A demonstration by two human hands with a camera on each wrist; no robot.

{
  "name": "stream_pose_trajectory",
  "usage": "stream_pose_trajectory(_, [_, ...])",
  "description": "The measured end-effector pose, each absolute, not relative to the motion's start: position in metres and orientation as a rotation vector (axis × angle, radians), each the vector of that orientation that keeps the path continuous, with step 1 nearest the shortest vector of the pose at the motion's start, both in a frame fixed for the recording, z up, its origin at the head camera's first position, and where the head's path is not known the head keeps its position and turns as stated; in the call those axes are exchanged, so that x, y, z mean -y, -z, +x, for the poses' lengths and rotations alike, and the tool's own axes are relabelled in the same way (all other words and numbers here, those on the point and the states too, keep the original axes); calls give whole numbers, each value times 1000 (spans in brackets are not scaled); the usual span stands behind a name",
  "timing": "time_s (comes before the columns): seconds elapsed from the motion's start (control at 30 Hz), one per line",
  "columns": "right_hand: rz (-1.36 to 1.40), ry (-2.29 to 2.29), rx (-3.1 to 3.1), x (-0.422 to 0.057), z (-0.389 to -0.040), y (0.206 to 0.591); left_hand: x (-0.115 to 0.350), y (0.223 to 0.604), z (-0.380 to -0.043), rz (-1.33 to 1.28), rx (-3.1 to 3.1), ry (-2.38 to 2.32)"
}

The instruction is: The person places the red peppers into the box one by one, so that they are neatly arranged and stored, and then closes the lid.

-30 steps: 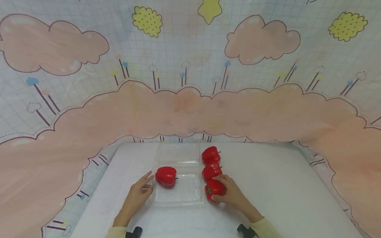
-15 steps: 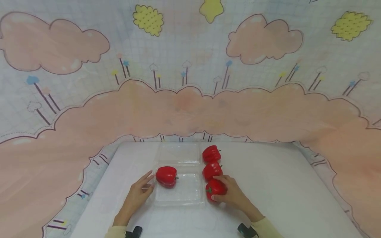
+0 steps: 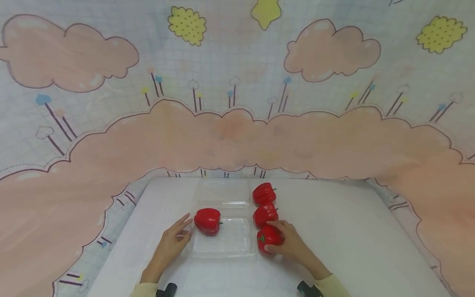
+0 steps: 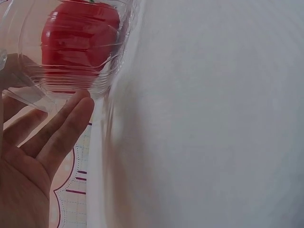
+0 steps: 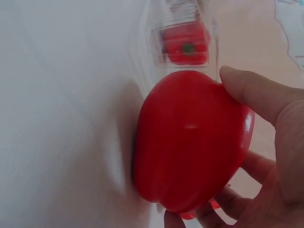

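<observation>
A red bell pepper lies at the left side of a clear plastic container, whose lid is folded back behind it. My left hand is at the container's left edge. In the left wrist view its fingers are fairly straight, with the tips right at the ribbed clear wall. To the right of the container, my right hand grips another red bell pepper, green stem end facing left. The right wrist view shows the thumb along one side of this pepper and the fingers curled on the other.
Behind the gripped pepper, two more red peppers stand in a row, a middle one and a far one, close together by the container's right side. The white table meets a cartoon-printed cloth at its back and sides.
</observation>
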State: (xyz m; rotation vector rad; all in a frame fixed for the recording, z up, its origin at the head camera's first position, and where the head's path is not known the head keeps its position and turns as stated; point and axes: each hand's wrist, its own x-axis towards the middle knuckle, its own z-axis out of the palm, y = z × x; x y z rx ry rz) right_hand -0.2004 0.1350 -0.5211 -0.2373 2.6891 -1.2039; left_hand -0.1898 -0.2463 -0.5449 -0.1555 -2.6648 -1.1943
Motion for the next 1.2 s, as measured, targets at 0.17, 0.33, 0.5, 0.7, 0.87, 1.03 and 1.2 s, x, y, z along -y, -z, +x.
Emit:
stream_pose_trajectory(0.17, [-256,1192,-2688,-140,-199,522,246,546,-189,-163,2657,1208])
stream_pose_trajectory(0.33, [-269,1154,-2693,-143,-201,520,247,547,-188,-157,2679,1221])
stream_pose_trajectory(0.5, [-281,1153,-2694,-144,-205,513,247,547,-189,-157,2678,1234])
stream_pose_trajectory(0.7, [-272,1187,-2680,-146,-205,511,247,546,-189,-158,2673,1234])
stream_pose_trajectory(0.87, [-251,1172,-2678,-148,-204,508,246,547,-189,-164,2660,1232])
stream_pose_trajectory(1.03, [-220,1190,-2664,-150,-201,503,246,547,-190,-159,2673,1237])
stream_pose_trajectory(1.2, [-184,1220,-2661,-151,-200,498,247,546,-190,-150,2686,1239])
